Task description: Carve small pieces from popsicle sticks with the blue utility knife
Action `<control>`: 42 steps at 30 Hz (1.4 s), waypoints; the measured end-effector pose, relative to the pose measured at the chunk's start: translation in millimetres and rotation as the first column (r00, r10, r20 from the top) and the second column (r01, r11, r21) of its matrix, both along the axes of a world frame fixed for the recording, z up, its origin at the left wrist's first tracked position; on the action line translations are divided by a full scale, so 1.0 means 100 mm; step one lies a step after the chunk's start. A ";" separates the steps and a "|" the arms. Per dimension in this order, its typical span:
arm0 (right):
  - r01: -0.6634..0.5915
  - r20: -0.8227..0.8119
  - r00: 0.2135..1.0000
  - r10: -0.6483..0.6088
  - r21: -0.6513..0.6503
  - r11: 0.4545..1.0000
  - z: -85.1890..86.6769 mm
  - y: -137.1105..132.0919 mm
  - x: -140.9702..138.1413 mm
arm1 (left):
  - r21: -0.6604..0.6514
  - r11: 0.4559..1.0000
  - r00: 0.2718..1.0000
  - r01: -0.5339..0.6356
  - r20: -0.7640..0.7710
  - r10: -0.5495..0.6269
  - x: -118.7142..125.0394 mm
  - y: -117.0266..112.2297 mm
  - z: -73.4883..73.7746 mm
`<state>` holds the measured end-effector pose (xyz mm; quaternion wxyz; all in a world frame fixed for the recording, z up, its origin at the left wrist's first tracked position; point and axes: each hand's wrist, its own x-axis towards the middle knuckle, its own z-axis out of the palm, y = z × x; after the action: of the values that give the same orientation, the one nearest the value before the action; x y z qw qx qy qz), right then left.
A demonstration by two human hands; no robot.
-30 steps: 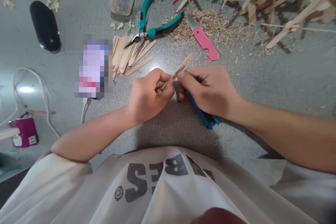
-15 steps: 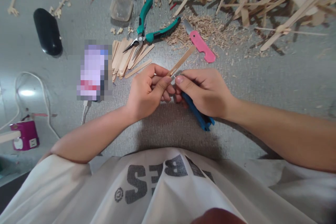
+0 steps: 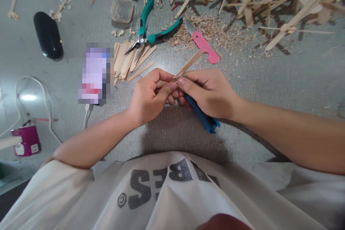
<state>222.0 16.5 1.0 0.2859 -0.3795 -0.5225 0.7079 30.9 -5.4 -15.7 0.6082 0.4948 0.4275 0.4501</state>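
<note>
My left hand [image 3: 148,95] is closed, pinching a flat wooden craft stick [image 3: 191,61] between thumb and fingers. The stick slants up and away to the right, and its near end is hidden in the fingers. Wrapped in my right hand [image 3: 211,91] is a blue-handled utility knife [image 3: 205,119], its rear end pointing back toward my body. Only a thin bit of its blade shows by the right thumb, against the stick. Both hands meet over the table, fingertips close together. Just beyond the stick's far end lies a pink folding knife [image 3: 206,46] with its blade out.
Green-handled pliers [image 3: 142,39] rest opened on a pile of craft sticks [image 3: 122,61]. Wood shavings [image 3: 215,30] and a heap of sticks [image 3: 248,0] spread behind. At left are a phone [image 3: 94,75], a black case [image 3: 48,36] and a purple adapter [image 3: 27,140] with a white cable.
My right hand has moved slightly left, bringing the blade onto the stick by the left fingertips. The stick has tilted a little lower to the right.
</note>
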 end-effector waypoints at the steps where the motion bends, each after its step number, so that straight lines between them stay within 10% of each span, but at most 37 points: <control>1: -0.001 0.008 1.000 0.001 -0.003 1.000 0.00 0.00 0.00 | 0.002 1.000 1.000 0.001 -0.001 -0.001 0.00 0.00 0.00; 20: 0.182 -0.030 0.983 -0.182 -0.011 0.983 -0.05 0.03 0.02 | -0.163 0.986 0.999 -0.020 -0.053 0.012 -0.02 0.01 0.12; 42: 0.087 0.026 0.996 -0.088 0.015 0.996 -0.01 0.04 0.03 | -0.048 0.998 0.994 0.037 -0.101 -0.042 -0.05 0.03 0.06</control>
<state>225.3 20.8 0.0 0.3123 -0.4095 -0.5138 0.6861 26.0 -2.3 -9.8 0.6056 0.5113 0.4583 0.4022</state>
